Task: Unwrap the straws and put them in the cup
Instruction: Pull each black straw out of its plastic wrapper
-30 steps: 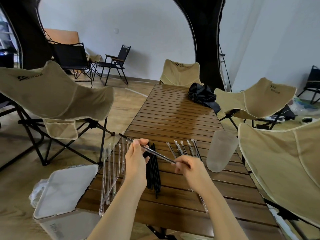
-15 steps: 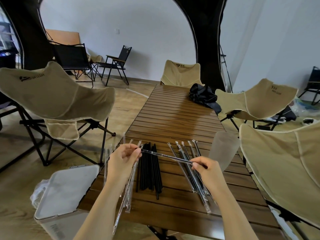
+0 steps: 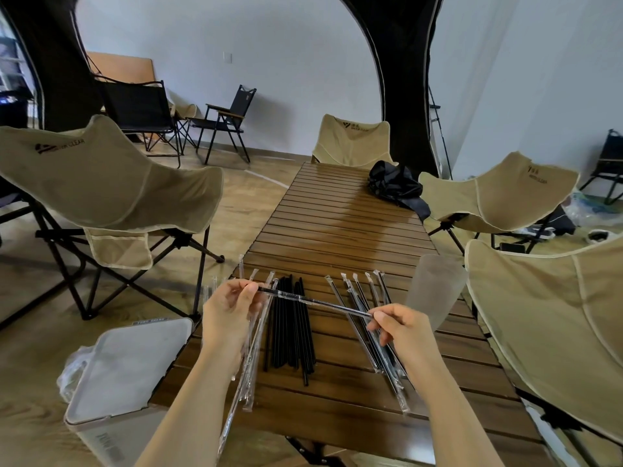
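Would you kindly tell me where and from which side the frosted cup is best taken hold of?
Probably round its side wall just below the rim, coming from its left, over the table. The frosted cup stands upright and widens upward, so curled fingers should not slide off, and a chair crowds its right. The nearer right hand is busy pinching a wrapped straw.

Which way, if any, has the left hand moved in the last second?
Yes, leftward. The left hand overlapped the bare black straws before; now it sits clear of them, over the clear wrappers by the table's left edge.
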Motion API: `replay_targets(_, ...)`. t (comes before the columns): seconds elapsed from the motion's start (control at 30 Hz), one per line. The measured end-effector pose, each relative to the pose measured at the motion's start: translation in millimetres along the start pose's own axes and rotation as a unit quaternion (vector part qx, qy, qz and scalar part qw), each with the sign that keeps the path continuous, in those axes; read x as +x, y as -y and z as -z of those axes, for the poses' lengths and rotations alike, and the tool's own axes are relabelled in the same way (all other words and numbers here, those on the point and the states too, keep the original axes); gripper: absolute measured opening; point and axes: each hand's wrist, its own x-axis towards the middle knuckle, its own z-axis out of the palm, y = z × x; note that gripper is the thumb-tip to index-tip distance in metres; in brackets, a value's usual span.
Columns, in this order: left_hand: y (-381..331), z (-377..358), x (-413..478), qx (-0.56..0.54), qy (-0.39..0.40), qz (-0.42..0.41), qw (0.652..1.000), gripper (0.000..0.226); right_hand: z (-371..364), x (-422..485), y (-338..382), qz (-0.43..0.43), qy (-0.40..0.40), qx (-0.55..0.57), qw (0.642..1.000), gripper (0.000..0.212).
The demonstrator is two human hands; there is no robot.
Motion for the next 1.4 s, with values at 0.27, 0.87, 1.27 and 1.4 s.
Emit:
replay_targets(0.27,-2.4,7.2,6.6,-0.071,-0.094,0.037,0.992,0.005,1.5,0.1,-4.9,-0.094,-0.057,0.11,0.988,0.012)
replay_targets(0.87,-11.7,17.1,7.8,-0.231,-0.317,0.006,0.92,0.01,16.1,1.1,-10.2,-0.217,-0.44,0.257,0.833,0.009)
replay_targets(1.27,-13.8,8.6,3.3,-0.169,-0.236,0.004,0.957,0.012,12.2,0.0,-1.6,-0.203,-0.308,0.369,0.853,0.01)
replay_targets(1.4,-23.0,19.5,1.6,-0.255,-0.327,-0.012,0.91,0.011,23.3,0.5,-5.4,-0.195,-0.39,0.405,0.803,0.018)
